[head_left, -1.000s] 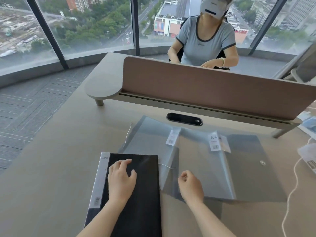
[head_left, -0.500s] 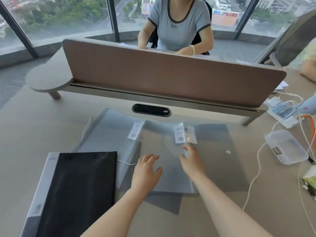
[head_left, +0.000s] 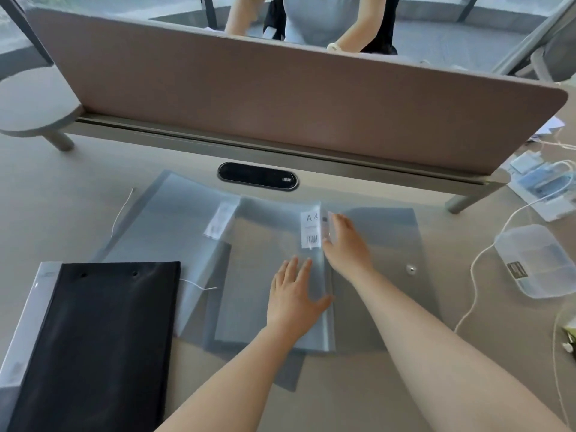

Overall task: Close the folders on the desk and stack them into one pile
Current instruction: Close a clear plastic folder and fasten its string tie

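A closed black folder (head_left: pixel 103 338) with a grey spine lies at the lower left of the desk. Three translucent grey folders overlap in the middle: one at the left (head_left: pixel 174 219), a middle one with an A4 label (head_left: pixel 268 244), and one at the right with a snap button (head_left: pixel 392 244). My left hand (head_left: pixel 294 302) rests flat on the middle folder, fingers apart. My right hand (head_left: pixel 346 247) lies with straight fingers against that folder's right edge, beside the A4 label, where the edge looks slightly raised.
A brown divider screen (head_left: pixel 249 98) runs across the desk behind the folders, with a black cable port (head_left: pixel 257 176) in front of it. At the right are a clear plastic box (head_left: pixel 536 260), white cables (head_left: pixel 477 275) and papers. A person (head_left: pixel 311 20) sits opposite.
My left hand left the black folder and moved right onto the middle translucent folder. My right hand reached forward to the A4 label. The view dropped and shifted right.
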Demonstrator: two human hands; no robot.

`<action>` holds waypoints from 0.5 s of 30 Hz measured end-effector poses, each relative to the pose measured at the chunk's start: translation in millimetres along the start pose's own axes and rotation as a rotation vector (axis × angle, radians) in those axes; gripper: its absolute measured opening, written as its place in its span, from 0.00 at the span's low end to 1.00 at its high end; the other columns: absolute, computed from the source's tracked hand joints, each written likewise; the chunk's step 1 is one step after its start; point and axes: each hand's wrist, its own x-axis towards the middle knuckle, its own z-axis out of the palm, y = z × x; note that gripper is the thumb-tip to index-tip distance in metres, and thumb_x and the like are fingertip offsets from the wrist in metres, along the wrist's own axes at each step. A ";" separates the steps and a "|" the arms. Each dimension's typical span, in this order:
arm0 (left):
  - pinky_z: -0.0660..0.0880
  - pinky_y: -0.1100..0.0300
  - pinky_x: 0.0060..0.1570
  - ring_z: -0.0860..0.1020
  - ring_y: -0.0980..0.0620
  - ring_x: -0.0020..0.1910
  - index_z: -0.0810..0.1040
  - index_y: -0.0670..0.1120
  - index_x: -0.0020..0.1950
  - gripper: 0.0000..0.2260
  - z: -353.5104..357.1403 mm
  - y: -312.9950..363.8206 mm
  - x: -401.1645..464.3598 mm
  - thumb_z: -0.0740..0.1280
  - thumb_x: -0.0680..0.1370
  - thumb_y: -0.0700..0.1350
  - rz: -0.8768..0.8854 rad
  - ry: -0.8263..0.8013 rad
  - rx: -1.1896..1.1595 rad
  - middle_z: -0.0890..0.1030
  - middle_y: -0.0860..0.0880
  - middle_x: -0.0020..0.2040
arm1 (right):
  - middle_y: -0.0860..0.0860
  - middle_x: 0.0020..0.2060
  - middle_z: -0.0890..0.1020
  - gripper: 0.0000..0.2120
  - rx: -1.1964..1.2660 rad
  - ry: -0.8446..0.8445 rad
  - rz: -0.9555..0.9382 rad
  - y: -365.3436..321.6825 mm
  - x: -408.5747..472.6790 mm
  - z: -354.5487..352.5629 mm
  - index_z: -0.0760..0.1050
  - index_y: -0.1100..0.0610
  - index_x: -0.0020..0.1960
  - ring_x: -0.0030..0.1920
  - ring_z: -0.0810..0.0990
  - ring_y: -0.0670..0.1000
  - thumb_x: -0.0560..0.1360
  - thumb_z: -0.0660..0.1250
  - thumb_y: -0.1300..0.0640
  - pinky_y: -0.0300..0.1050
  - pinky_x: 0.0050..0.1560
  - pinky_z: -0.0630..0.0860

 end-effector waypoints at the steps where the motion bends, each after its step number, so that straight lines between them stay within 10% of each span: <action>1: 0.44 0.51 0.78 0.42 0.49 0.80 0.49 0.54 0.80 0.40 3.2 2.2 0.9 0.64 0.75 0.64 -0.011 0.000 0.025 0.46 0.49 0.82 | 0.50 0.74 0.63 0.24 -0.018 -0.016 -0.015 0.9 8.9 -0.2 0.63 0.55 0.71 0.65 0.74 0.57 0.76 0.61 0.58 0.52 0.58 0.73; 5: 0.38 0.50 0.77 0.37 0.48 0.80 0.44 0.55 0.80 0.43 14.0 2.7 -0.3 0.64 0.74 0.66 -0.018 -0.013 0.120 0.41 0.49 0.82 | 0.48 0.76 0.59 0.22 -0.086 -0.068 -0.037 -1.2 39.1 -4.7 0.62 0.56 0.68 0.61 0.77 0.60 0.75 0.59 0.57 0.50 0.49 0.71; 10: 0.36 0.51 0.77 0.36 0.48 0.79 0.45 0.56 0.80 0.43 18.7 1.6 0.7 0.64 0.74 0.66 -0.013 -0.006 0.147 0.39 0.49 0.81 | 0.46 0.80 0.47 0.34 -0.182 -0.251 -0.011 -4.9 63.0 -9.1 0.47 0.53 0.80 0.76 0.62 0.54 0.78 0.59 0.53 0.53 0.68 0.66; 15: 0.34 0.52 0.75 0.37 0.49 0.80 0.47 0.56 0.80 0.42 19.2 0.1 2.3 0.66 0.73 0.65 -0.012 0.010 0.130 0.41 0.50 0.82 | 0.49 0.78 0.55 0.31 -0.215 -0.284 -0.012 -4.0 70.5 -8.7 0.51 0.54 0.79 0.73 0.66 0.56 0.79 0.57 0.55 0.53 0.66 0.68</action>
